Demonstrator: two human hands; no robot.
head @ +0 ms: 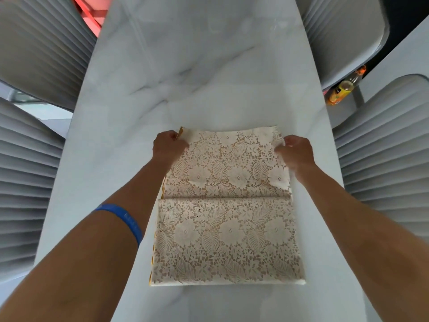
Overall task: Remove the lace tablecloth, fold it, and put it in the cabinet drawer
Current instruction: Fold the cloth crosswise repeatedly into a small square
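Note:
The cream lace tablecloth (pixel 226 205) lies folded into a rectangle on the white marble table (pixel 185 66), with a crease across its middle and a thin yellow edge showing along its left side. My left hand (pixel 168 146) pinches the cloth's far left corner. My right hand (pixel 296 151) pinches the far right corner. Both arms reach forward over the table, and a blue band sits on my left wrist. No cabinet or drawer is in view.
Grey ribbed chairs stand along both sides of the table, two on the left (pixel 39 54) and two on the right (pixel 383 159). A bottle of orange drink (pixel 343 89) lies between the right chairs. A second white surface (pixel 406 49) shows at the far right.

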